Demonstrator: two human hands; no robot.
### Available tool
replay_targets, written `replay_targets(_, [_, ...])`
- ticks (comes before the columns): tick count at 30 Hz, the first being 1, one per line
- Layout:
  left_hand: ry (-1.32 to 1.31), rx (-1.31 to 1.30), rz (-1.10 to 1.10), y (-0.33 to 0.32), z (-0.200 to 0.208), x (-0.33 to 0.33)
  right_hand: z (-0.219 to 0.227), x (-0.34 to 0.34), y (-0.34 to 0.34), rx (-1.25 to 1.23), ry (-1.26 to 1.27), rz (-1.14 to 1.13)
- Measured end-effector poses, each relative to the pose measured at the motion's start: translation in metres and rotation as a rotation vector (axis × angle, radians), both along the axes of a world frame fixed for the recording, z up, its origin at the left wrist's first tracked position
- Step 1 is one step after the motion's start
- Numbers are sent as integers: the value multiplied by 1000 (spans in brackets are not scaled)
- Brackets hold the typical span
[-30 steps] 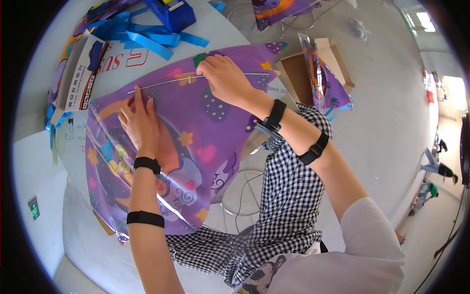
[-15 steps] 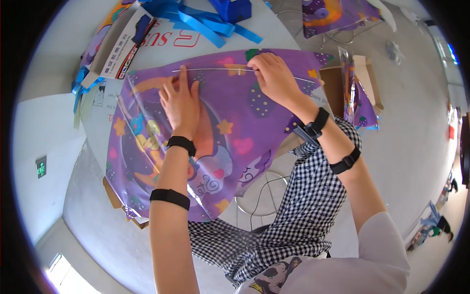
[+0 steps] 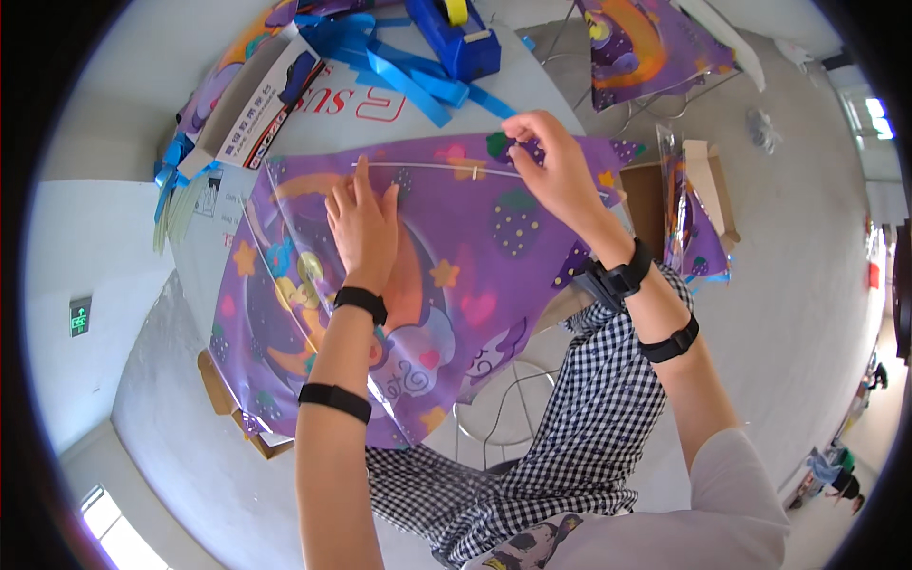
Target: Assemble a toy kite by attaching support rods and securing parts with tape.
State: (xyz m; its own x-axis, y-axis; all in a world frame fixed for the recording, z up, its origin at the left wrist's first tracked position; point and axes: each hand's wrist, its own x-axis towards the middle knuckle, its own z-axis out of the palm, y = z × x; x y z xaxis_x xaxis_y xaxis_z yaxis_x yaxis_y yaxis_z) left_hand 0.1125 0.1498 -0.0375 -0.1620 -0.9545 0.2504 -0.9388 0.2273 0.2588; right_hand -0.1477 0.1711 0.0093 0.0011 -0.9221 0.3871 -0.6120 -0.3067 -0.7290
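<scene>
A purple plastic sheet (image 3: 446, 228) printed with moons, stars, hearts and strawberries lies over the table in front of me. Across its far part runs a thin white rod (image 3: 418, 165), with a small pale piece (image 3: 475, 174) at its middle. My left hand (image 3: 364, 228) rests on the sheet, fingers stretched, its index fingertip at the rod's left end. Above the rod's right part my right hand (image 3: 556, 171) is raised, thumb and forefinger apart, with nothing visible between them. This hand hides part of the rod's right stretch.
Beyond the sheet, blue ribbons (image 3: 418, 81) lie beside a blue tape dispenser (image 3: 461, 43) with a yellow roll. An opened printed carton (image 3: 252, 104) stands at the far left. On the right are a cardboard box (image 3: 712, 180) and another purple sheet (image 3: 655, 47) farther off.
My right hand has lifted off the rod and sheet, its fingers opening. The left hand stays at the rod's left end. The whole view has shifted slightly, showing more of the tape dispenser.
</scene>
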Motion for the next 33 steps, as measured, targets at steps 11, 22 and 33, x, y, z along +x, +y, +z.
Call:
replay_targets(11, [378,534,-249,-13,99,42,35,-42,-137,321,-222,-206])
replay_targets(22, [209,677,-382,5,149,24,13,-28,-197,466,-669,-107])
replay_targets(33, [349,739,-396,5,139,25,51,-18,-159,510,-636,-247])
